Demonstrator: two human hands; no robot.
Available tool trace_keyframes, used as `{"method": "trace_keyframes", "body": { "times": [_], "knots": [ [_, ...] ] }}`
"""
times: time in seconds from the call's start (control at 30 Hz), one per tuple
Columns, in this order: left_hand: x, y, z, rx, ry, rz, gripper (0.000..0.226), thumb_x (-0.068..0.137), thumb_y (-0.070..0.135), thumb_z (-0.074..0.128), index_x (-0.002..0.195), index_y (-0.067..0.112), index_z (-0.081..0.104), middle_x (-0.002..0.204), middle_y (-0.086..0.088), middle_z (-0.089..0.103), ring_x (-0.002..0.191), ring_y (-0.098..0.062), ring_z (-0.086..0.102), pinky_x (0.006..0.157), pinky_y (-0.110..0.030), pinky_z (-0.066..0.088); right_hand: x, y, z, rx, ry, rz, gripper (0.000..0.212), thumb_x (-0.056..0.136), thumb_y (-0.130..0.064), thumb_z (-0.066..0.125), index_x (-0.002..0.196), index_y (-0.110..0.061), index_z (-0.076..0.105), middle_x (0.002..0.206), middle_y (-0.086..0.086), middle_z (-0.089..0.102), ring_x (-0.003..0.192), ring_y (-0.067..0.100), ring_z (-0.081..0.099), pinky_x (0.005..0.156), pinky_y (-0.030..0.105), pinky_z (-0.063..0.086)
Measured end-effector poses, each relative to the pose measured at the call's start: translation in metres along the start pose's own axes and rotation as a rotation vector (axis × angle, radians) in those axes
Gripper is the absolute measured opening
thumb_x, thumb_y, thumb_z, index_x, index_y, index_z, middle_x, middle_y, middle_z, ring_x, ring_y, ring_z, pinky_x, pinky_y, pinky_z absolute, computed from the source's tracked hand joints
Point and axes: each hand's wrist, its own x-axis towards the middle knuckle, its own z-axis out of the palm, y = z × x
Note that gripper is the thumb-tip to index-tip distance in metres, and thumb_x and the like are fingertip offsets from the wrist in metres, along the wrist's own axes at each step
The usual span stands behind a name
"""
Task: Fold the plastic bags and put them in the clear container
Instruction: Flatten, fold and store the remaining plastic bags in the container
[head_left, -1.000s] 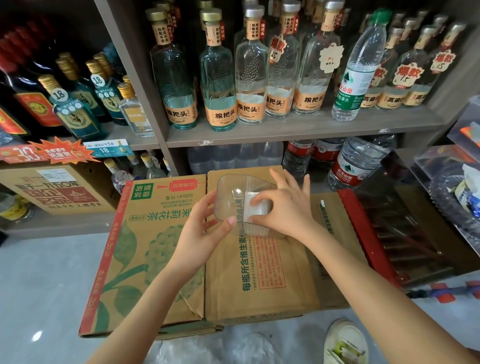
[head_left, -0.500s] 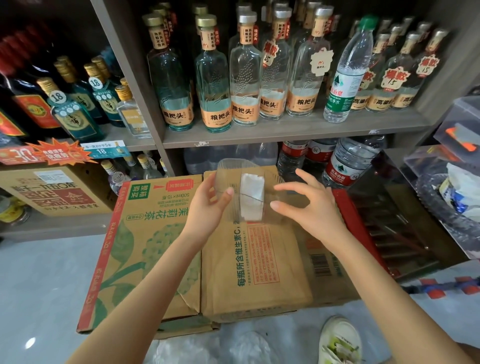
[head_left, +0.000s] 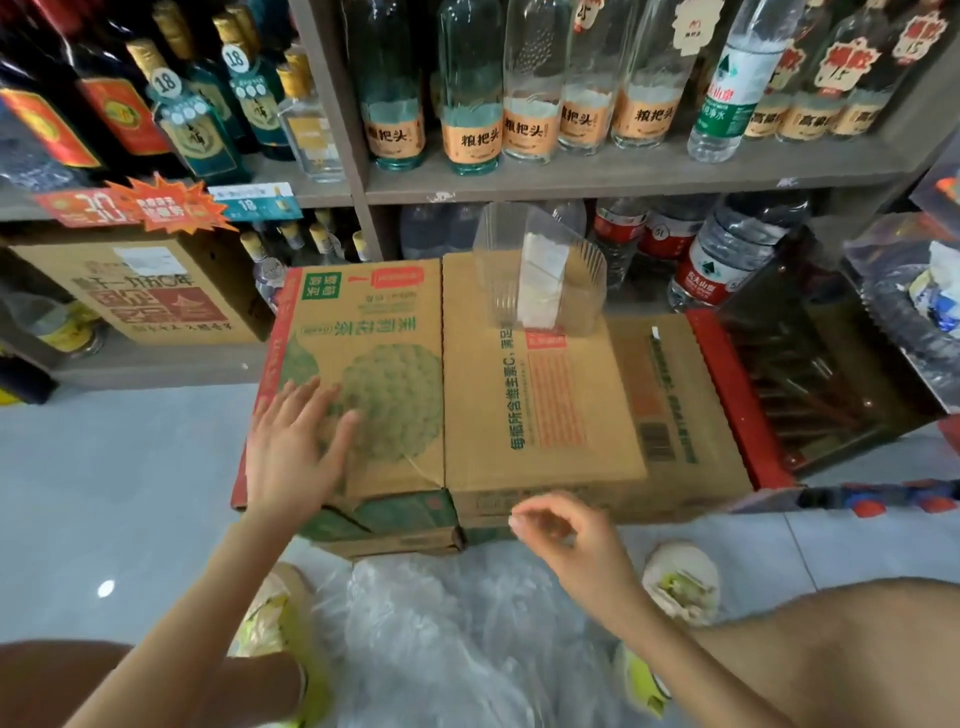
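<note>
- Head view, shop floor before shelves (head_left: 597, 179) of bottles (head_left: 470, 88).
- Left hand (head_left: 291, 447) released, fingers spread straight over the green-printed box (head_left: 374, 332); touching or just above, impossible to tell.
- Right hand (head_left: 566, 540) empty by the look of it, fingers loosely curled and blurred, at the near edge of the brown box (head_left: 571, 426).
- Well beyond the right hand, on the far end of that box: the clear container (head_left: 582, 291), upright, one folded white bag (head_left: 540, 280) standing inside.
- Below and between both wrists, on the floor: a heap of loose plastic bags (head_left: 447, 639), crumpled, not yet folded.
- Likely handling: thin, featherlight, limp, slippery film, quick to spring open; best pinched at an edge or the handles, smoothed flat on a box top, pressed at each fold.
- Container probably light as well and easily tipped; worth steadying with one hand while loading.
</note>
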Motion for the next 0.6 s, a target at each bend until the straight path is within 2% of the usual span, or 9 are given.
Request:
{"method": "trace_keyframes", "body": {
  "times": [0.07,0.13,0.23,0.37,0.47,0.6],
  "knots": [
    [-0.011,-0.022,0.007,0.097,-0.063,-0.025,0.074,0.088,0.063,0.021,0.139,0.018,0.051,0.147,-0.014,0.043,0.142,-0.034,0.029,0.118,-0.049,0.016,-0.010,0.034,0.022,-0.105,-0.100,0.136,0.008,0.084,-0.032,0.071,0.085,-0.037,0.064,0.085,-0.016,0.066,0.083,0.002,0.059,0.074,0.018,0.045],
    [-0.018,-0.033,0.019,0.194,-0.092,-0.009,0.075,0.090,0.064,0.016,0.144,0.020,0.045,0.153,-0.014,0.035,0.145,-0.033,0.022,0.119,-0.049,0.011,-0.013,0.066,0.041,-0.232,-0.212,0.247,0.016,0.085,-0.039,0.068,0.098,-0.030,0.064,0.096,-0.016,0.062,0.090,0.002,0.055,0.074,0.012,0.041],
    [-0.020,-0.035,0.028,0.258,-0.036,0.001,0.069,0.093,0.060,0.020,0.142,0.020,0.047,0.151,-0.014,0.038,0.143,-0.035,0.026,0.118,-0.049,0.015,-0.014,0.107,0.067,-0.399,-0.295,0.404,0.041,0.086,-0.046,0.065,0.118,-0.021,0.061,0.117,-0.009,0.060,0.105,0.005,0.055,0.073,0.010,0.037],
    [-0.021,-0.036,0.033,0.271,0.053,0.016,0.063,0.095,0.055,0.024,0.139,0.020,0.052,0.147,-0.014,0.044,0.140,-0.035,0.033,0.117,-0.048,0.019,-0.020,0.146,0.100,-0.562,-0.439,0.545,0.061,0.082,-0.056,0.064,0.131,-0.022,0.053,0.133,-0.005,0.056,0.121,0.014,0.052,0.095,0.025,0.042],
    [-0.021,-0.039,0.039,0.248,0.135,0.048,0.057,0.097,0.050,0.030,0.136,0.018,0.055,0.144,-0.015,0.048,0.137,-0.036,0.037,0.116,-0.047,0.023,-0.025,0.166,0.120,-0.766,-0.547,0.572,0.065,0.083,-0.058,0.060,0.137,-0.025,0.047,0.140,0.000,0.048,0.127,0.021,0.045,0.101,0.031,0.038],
    [-0.019,-0.044,0.045,0.237,0.214,0.090,0.053,0.097,0.046,0.033,0.133,0.016,0.059,0.141,-0.016,0.051,0.134,-0.038,0.042,0.112,-0.050,0.029,-0.026,0.184,0.139,-1.003,-0.594,0.570,0.059,0.084,-0.053,0.059,0.136,-0.028,0.047,0.141,0.004,0.040,0.130,0.026,0.037,0.106,0.035,0.031]
  ]
}}
